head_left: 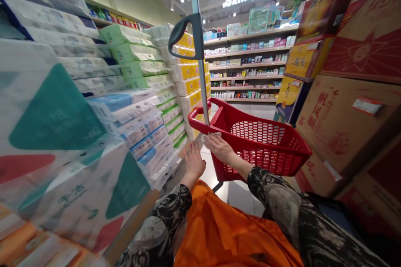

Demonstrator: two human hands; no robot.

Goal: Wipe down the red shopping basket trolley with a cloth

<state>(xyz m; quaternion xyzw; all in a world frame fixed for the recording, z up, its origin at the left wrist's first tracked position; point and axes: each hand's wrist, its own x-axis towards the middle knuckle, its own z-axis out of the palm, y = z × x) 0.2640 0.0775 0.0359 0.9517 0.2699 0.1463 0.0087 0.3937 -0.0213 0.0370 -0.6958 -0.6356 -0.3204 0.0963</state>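
Observation:
A red shopping basket (266,150) with perforated sides stands in front of me. Its long metal pole (202,77) rises past the top of the view and carries a dark grey loop handle (188,35). Against the basket's near left corner lies my right hand (219,147), fingers together over a small pale cloth (214,134) of which only an edge shows. My left hand (194,162) is a little to the left of the basket, fingers stretched out, with nothing seen in it. An orange garment (225,229) covers my lap.
Stacked tissue packs (138,58) line the left side, with large white and green packs (56,112) closest. Cardboard boxes (341,112) rise on the right. At the back stand shelves (250,64) of small bottles and boxes. Pale floor tiles (241,198) show below the basket.

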